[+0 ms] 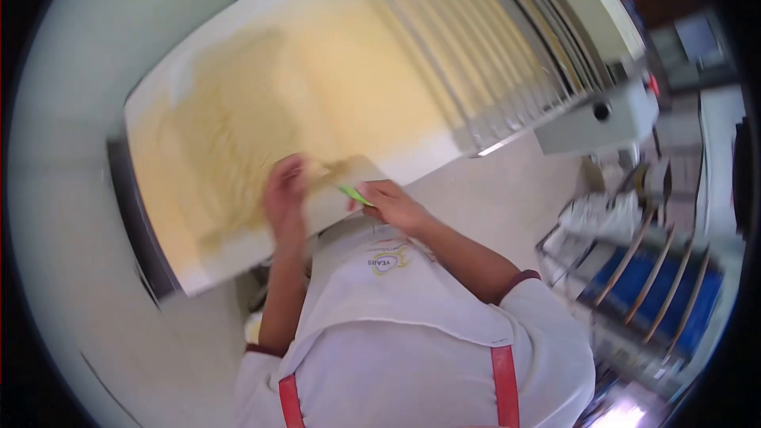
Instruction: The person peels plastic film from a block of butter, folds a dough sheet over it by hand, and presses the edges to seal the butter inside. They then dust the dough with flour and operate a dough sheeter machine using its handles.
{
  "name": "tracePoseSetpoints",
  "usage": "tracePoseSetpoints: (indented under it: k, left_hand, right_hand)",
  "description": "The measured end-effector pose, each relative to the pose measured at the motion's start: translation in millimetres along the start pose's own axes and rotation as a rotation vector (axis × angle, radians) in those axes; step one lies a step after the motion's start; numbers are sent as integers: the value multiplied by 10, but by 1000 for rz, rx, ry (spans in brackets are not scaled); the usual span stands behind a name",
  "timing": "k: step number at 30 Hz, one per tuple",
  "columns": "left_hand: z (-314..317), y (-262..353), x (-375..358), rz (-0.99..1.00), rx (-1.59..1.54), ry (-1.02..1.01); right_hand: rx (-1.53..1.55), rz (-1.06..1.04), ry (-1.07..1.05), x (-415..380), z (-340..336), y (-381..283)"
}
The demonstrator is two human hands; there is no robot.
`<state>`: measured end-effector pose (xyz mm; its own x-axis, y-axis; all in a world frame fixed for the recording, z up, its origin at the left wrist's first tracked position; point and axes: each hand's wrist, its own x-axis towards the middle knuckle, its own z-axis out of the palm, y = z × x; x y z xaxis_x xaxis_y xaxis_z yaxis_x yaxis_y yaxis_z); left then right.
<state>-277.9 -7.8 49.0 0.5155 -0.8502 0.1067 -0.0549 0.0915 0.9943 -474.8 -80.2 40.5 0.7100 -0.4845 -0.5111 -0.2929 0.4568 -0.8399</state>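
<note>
My right hand (384, 200) is closed round a tool with a bright green handle (354, 195), close to the near edge of the long work surface. To its left is my left hand (285, 194), raised over the same edge and smeared by motion, so its fingers and anything in them cannot be made out. A pale yellow sheet, possibly dough (361, 71), covers much of the surface (432, 157). On its left part lies a darker, rumpled yellowish layer (238, 111). A small pale strip shows between my hands, blurred.
Parallel metal bars (452, 47) cross the surface at the upper right, beside a light-coloured machine housing (598, 115). A dark end piece (139, 218) borders the surface at the left. At the lower right stands a rack with blue material (654, 293).
</note>
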Motion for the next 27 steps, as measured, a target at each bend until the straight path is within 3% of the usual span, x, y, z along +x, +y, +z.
tracePoseSetpoints:
  k: [1, 2, 3, 5, 6, 7, 8, 9, 12, 14, 17, 20, 21, 22, 23, 24, 25, 27]
  left_hand:
    - [-189, -17, 86, 113, 137, 88]
    - [-510, -108, 193, 8, 294, 268]
    - [-956, -210, 274, 73, 445, 430]
    - [-1861, -366, 346, 86, 724, 631]
    - [-2180, -361, 292, 58, 1133, 647]
    - [-2501, -386, 254, -119, 1309, 602]
    - [-2668, -347, 283, -347, 1096, 508]
    - [-2614, -371, 306, -362, 1016, 607]
    - [-2703, -472, 384, -451, 734, 613]
    - [-2665, -425, 397, -419, 750, 602]
    - [-2601, -288, 355, -444, 719, 508]
    - [-2746, -268, 115, -591, 378, 536]
    - [-2834, -285, -2, -588, 319, 479]
    - [-2935, -353, -111, -582, 257, 422]
    - [-2928, -390, -179, -581, 239, 450]
    - [-2884, -385, -271, -583, 217, 481]
    - [-2888, -398, -318, -570, 204, 452]
    - [-2578, -226, -223, -554, 153, 499]
  right_hand:
    - [-129, -146, 103, -120, -390, 309]
    - [-195, -138, 68, -358, -794, 384]
    - [-267, -126, 24, -681, -1211, 503]
    - [-28, 105, 200, -1136, -1872, 1288]
    - [131, 172, 379, -1341, -2065, 1521]
    - [289, 243, 548, -1405, -2167, 1667]
    - [321, 213, 685, -1304, -2272, 1773]
    - [350, 183, 820, -1158, -2404, 1888]
    - [219, 20, 1142, -516, -2848, 1992]
    - [121, -119, 1221, 2, -3333, 2148]
    - [214, -139, 1367, 559, -3997, 2459]
    - [-530, 125, 1241, 293, -4109, 2312]
    - [-630, 91, 1054, 208, -4129, 2422]
    - [-701, 205, 885, -107, -3824, 2035]
    - [-850, 40, 697, -171, -3793, 2302]
    - [-811, 167, 428, -687, -3367, 1382]
    - [-654, 161, 138, -1096, -3118, 582]
    - [-710, -55, 43, -1697, -2868, -439]
